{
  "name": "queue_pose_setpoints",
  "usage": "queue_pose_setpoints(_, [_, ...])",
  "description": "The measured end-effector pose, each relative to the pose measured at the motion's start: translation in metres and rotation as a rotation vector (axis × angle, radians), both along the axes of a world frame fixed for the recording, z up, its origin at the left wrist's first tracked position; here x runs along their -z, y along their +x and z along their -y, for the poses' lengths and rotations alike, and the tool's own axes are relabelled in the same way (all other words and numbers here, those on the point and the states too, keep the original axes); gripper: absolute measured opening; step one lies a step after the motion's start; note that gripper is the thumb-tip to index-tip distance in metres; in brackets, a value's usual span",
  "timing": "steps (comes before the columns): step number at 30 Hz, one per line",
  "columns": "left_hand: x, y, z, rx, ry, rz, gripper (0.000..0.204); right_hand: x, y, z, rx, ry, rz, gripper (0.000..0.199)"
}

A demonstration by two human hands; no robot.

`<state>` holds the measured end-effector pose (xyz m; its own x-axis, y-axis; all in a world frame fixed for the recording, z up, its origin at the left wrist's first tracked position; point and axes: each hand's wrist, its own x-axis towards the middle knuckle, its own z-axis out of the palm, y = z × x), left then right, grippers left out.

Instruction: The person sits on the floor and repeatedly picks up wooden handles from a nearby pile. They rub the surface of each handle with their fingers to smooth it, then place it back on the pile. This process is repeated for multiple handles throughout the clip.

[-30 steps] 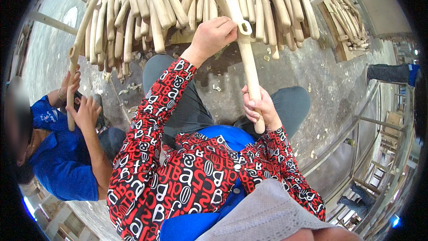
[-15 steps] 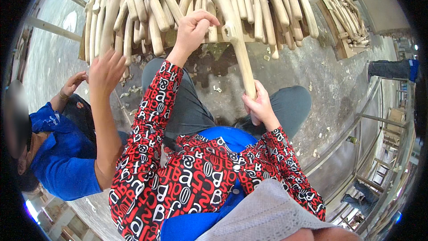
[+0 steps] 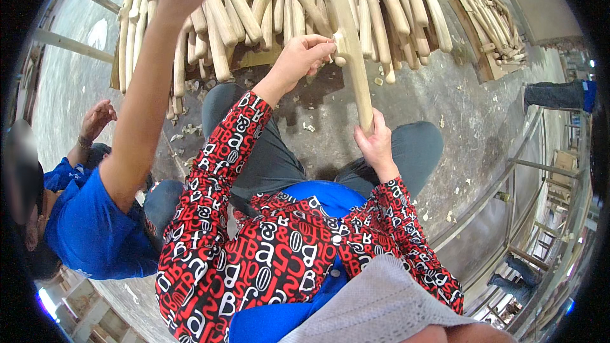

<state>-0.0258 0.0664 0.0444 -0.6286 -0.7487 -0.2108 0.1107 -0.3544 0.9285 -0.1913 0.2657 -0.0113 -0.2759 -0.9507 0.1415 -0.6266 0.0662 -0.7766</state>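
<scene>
My right hand [image 3: 378, 146] is closed round the near end of a long, pale wooden furniture part [image 3: 359, 86], which slopes up and away onto the stack. Partway along it is a bulge with a pale notch or socket. At that bulge my left hand [image 3: 300, 63] is closed in a pinch, its fingertips touching or almost touching the wood. Whatever may be between those fingertips is too small to make out. Beyond both hands lies a stack of similar wooden parts [image 3: 219, 44], some with slots cut in their ends.
At my left a co-worker in a blue shirt [image 3: 95, 228] reaches a forearm [image 3: 149, 89] over the stack. More wooden parts [image 3: 492, 19] lie at the far right. Wood chips [image 3: 190, 130] litter the floor. Metal rails [image 3: 508, 171] stand at the right.
My left hand has moved right and nearer, to the bulge on the wooden part. The part has shifted slightly right. The co-worker's arm has reached farther over the stack.
</scene>
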Motion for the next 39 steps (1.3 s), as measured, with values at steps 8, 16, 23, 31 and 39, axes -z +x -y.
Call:
queue_pose_setpoints(8, [0.005,-0.002,-0.003,-0.107,-0.417,0.035,0.011,-0.002,-0.002,0.000,0.000,0.020,0.016,0.050])
queue_pose_setpoints(16, [-0.002,-0.010,-0.024,0.144,-1.265,-0.030,0.007,-0.004,0.003,0.005,-0.001,0.099,0.120,0.046])
queue_pose_setpoints(23, [0.003,-0.008,-0.025,-0.048,-0.779,-0.024,0.015,-0.002,0.002,-0.001,-0.023,0.238,0.591,0.045])
queue_pose_setpoints(31, [-0.002,0.009,0.009,-0.261,-0.567,0.016,0.007,-0.002,-0.003,0.002,0.066,-0.003,-0.040,0.047])
queue_pose_setpoints(39, [0.001,0.013,0.014,-0.205,-0.358,-0.046,0.029,0.008,-0.007,-0.001,-0.128,0.074,0.448,0.044])
